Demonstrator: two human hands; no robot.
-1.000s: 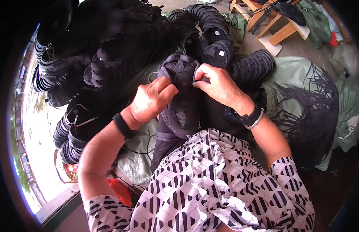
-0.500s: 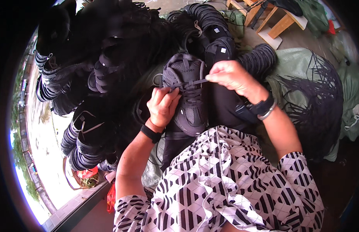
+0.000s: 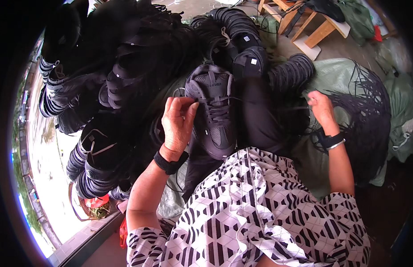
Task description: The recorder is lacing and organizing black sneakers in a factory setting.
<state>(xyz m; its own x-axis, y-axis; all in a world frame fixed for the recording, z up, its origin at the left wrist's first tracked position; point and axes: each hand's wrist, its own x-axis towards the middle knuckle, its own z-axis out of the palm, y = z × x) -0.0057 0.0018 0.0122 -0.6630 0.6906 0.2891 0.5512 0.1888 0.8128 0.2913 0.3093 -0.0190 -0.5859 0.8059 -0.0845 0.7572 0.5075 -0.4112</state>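
A dark grey shoe upper (image 3: 215,118) rests on my lap, toe toward me and tongue away from me. Partly threaded laces cross its middle. My left hand (image 3: 176,127) is closed at the upper's left edge, thumb and fingers pinched together beside the eyelets. Out to the right, my right hand (image 3: 323,111) grips the end of a thin dark shoelace (image 3: 296,108). That lace stretches from the upper's right eyelets across my dark trouser leg, blurred by motion.
Stacked black shoe uppers (image 3: 148,58) pile up ahead and to the left, with another nested row (image 3: 292,73) beyond my knee. A bundle of dark laces (image 3: 364,107) drapes over a pale green sack (image 3: 333,73) on the right. A wooden stool (image 3: 320,33) stands far right.
My right hand has swung from the shoe upper far to the right, drawing the lace out. My left hand has shifted slightly up and left along the upper's edge.
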